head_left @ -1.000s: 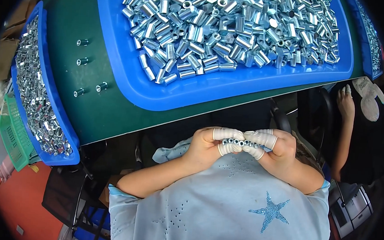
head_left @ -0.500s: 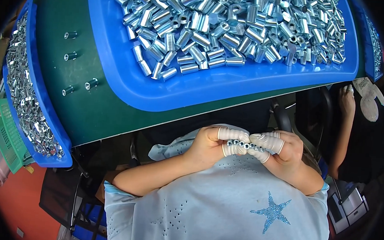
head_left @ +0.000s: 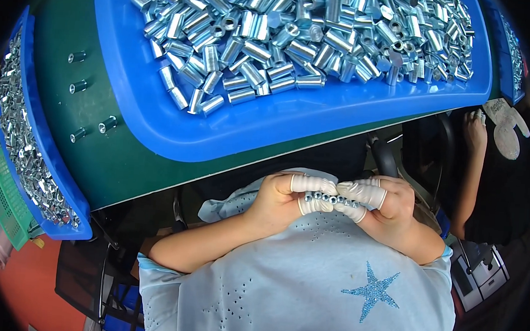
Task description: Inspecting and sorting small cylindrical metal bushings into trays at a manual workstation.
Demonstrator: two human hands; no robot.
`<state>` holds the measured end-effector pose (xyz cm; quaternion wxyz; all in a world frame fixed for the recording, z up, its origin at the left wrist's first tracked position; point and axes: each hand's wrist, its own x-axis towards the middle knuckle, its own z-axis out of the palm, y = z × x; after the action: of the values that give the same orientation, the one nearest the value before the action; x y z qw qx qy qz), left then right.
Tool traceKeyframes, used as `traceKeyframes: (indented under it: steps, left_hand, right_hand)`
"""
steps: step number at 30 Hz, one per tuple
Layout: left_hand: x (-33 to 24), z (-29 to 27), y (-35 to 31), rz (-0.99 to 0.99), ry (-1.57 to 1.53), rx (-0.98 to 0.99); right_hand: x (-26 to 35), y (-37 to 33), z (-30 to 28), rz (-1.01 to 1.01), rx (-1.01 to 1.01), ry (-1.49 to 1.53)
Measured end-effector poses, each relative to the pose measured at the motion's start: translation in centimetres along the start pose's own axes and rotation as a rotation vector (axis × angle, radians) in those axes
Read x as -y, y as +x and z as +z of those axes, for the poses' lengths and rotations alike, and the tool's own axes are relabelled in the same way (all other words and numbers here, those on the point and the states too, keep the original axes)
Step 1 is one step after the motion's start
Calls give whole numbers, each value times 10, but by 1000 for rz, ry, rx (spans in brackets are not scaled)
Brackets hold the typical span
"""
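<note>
Left hand (head_left: 281, 200) and right hand (head_left: 390, 209) meet in front of the person's chest, fingertips touching, both clamped on a short row of small metal sleeves (head_left: 329, 199) held end-up between them. White finger cots (head_left: 312, 183) cover the thumbs and forefingers of both hands. The row lies pinched between the cotted thumbs below and forefingers above, close against the light blue shirt (head_left: 306, 289) with a glittering star.

Beyond the hands, well apart from them, the green counter (head_left: 126, 157) carries a large blue tray (head_left: 267, 129) heaped with loose silver sleeves (head_left: 297, 34). Five single sleeves (head_left: 90, 103) stand on the bare counter to the left of that tray. Further left, a second blue tray (head_left: 41, 152) holds more metal parts. To the right of the hands, another person's forearm (head_left: 468, 172) hangs beside a chair.
</note>
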<state>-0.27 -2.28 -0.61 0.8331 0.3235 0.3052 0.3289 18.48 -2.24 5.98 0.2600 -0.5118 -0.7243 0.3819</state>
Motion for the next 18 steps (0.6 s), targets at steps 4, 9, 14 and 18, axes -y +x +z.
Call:
traceKeyframes:
  steps: [4, 9, 14, 18]
  left_hand:
    - [0, 0, -1, 39, 56, -23]
    - [-2, 0, 0, 82, 157, -34]
    - [-4, -2, 0, 70, 252, -32]
    - [-3, -3, 0, 55, 254, -32]
  right_hand:
    - [-2, 0, 2, -4, -2, 15]
    - [-3, -2, 4, 50, -15, 53]
    - [-5, -1, 5, 97, -16, 104]
    - [-5, -3, 7, 142, -17, 131]
